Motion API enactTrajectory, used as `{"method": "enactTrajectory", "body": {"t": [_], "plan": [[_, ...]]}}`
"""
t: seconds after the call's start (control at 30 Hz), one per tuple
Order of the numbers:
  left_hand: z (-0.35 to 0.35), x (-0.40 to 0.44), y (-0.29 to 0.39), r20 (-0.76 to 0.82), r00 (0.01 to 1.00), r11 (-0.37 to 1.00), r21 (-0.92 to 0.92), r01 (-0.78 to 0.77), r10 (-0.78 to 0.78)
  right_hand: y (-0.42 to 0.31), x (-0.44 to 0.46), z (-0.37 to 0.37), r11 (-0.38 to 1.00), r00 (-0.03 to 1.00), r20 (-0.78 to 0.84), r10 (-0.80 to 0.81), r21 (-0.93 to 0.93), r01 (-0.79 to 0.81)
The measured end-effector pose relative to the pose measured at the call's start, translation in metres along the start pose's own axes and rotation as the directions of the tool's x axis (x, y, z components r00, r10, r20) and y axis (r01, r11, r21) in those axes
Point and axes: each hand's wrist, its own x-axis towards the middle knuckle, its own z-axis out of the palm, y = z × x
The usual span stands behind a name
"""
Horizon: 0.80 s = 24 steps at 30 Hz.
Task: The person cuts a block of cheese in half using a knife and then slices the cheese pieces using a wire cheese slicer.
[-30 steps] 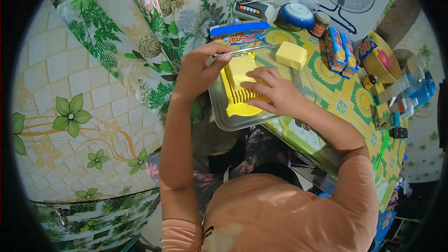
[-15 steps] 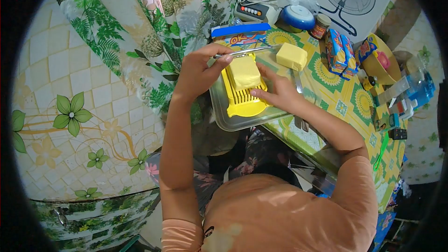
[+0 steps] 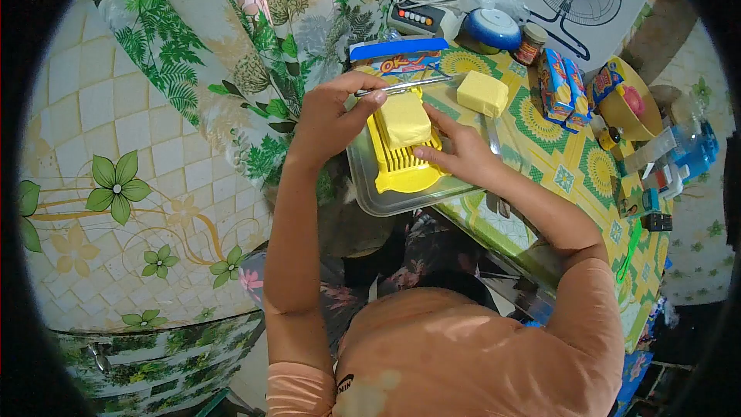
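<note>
My left hand (image 3: 340, 112) pinches one end of a thin metal frame (image 3: 405, 86), raised over the far end of a yellow slotted slicer (image 3: 407, 177). A pale yellow block (image 3: 405, 121) lies on the slicer's slots. My right hand (image 3: 463, 150) is at the right side of the slicer, thumb and fingers around its edge beside the block. The slicer rests in a clear shallow tray (image 3: 376, 205). A second yellow block (image 3: 482, 94) sits at the tray's far right, and a metal knife (image 3: 494, 136) lies near my right wrist.
Behind the tray is a blue-edged box (image 3: 397, 54). A blender base (image 3: 421, 17), a blue bowl (image 3: 492, 29), a jar (image 3: 530, 44) and snack packs (image 3: 563, 89) stand farther back. At the right are a yellow bowl (image 3: 641, 112) and a green-handled item (image 3: 631, 251).
My right hand has moved off the top of the block to the right edge of the slicer, uncovering the block. My left hand has stayed almost still with the metal frame.
</note>
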Motion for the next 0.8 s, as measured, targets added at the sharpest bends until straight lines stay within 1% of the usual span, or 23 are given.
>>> {"method": "enactTrajectory", "body": {"t": [0.53, 0.63, 0.8], "plan": [[0.0032, -0.0016, 0.0017, 0.001, 1.0, 1.0, 0.014, 0.007, -0.007, 0.0014, -0.0002, -0.0003, 0.999, 1.0, -0.014, -0.028, -0.033, 0.027], [0.0032, -0.0026, 0.0014, 0.003, 1.0, 1.0, 0.022, 0.007, -0.007, 0.0017, -0.0002, -0.0004, 0.998, 0.998, -0.022, -0.061, -0.028, 0.06], [0.0058, -0.0066, -0.0001, -0.006, 1.0, 1.0, -0.002, 0.001, -0.001, 0.0033, 0.0002, 0.0007, 0.999, 0.999, -0.022, -0.032, -0.034, 0.031]]}}
